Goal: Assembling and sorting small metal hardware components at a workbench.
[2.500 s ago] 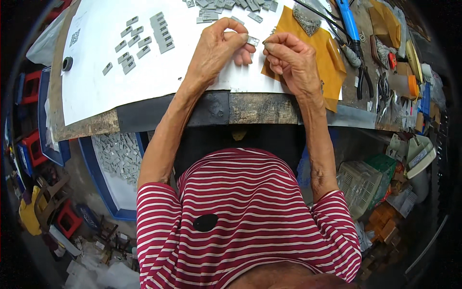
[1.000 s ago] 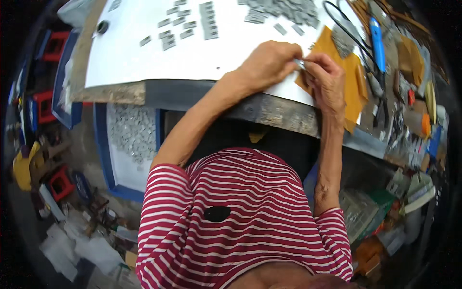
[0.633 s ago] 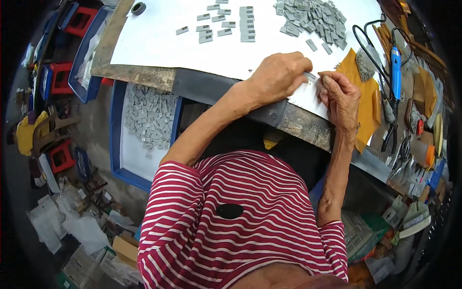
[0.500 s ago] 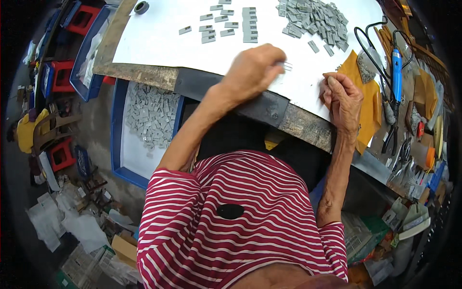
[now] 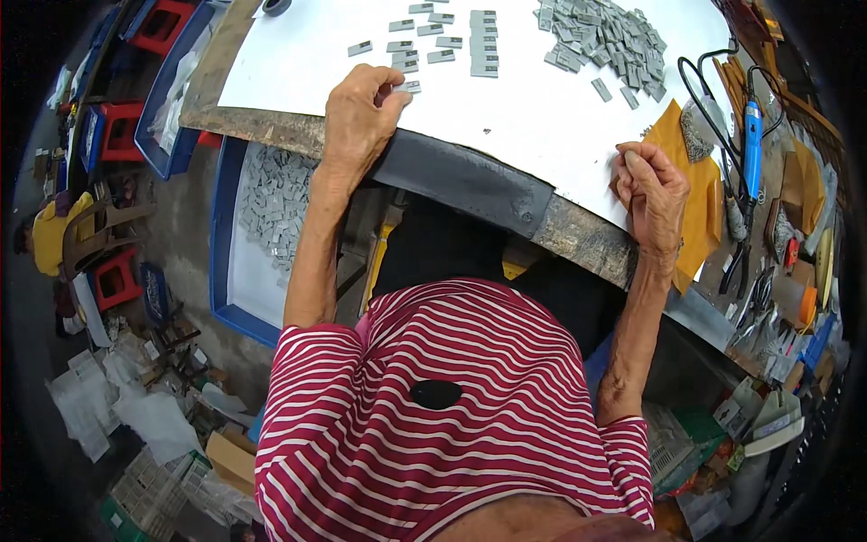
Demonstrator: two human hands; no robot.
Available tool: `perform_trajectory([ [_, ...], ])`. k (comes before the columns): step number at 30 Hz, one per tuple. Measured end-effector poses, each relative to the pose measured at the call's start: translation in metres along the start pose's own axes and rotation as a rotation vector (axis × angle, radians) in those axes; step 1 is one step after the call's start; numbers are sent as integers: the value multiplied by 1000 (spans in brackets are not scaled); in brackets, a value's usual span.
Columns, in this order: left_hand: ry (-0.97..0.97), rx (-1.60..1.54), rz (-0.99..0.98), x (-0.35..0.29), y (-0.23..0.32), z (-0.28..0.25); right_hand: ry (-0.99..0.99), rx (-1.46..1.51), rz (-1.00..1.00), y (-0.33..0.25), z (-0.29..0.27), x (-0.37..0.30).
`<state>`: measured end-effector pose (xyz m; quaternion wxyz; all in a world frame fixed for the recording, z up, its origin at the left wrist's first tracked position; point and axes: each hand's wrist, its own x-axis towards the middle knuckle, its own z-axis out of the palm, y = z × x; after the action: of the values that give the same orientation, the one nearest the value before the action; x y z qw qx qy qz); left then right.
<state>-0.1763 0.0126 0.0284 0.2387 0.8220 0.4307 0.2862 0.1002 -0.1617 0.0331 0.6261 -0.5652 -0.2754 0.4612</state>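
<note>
while the left hand pinches one grey piece at the near end of the spaced group, the right hand is curled beside the orange-brown paper; whether its fingertips grip anything tiny, i cannot tell. about ten loose dark-marked pieces and a column of pieces, six or so, look done; the uncountable heap and two strays beside it seem left.

Seeing corded blue tool on right side of counter, orange-capped container farther right. Also dark round roll at far left. Down left: red stools, brown chair, cardboard box near crumpled white sheets. Low right: beige slatted casing, green plastic just beside.
</note>
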Motion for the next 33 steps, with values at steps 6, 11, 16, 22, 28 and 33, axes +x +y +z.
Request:
perform_trajectory([
  [6,38,-7,-6,-2,2,1,-3,22,-1,0,0,-1],
  [11,24,-7,8,2,0,2,20,3,-7,-1,0,-2],
  [16,81,-29,51,10,-2,5,18,-6,-7,-4,2,-3],
  [22,100,5,54,25,-12,8,5,-16,0,-1,-1,-4],
  [28,85,80,112,38,-13,17,98,-89,-12,-2,-6,-7],
  [33,122,42,126,31,-3,12,47,-52,-53,-2,-2,1],
])
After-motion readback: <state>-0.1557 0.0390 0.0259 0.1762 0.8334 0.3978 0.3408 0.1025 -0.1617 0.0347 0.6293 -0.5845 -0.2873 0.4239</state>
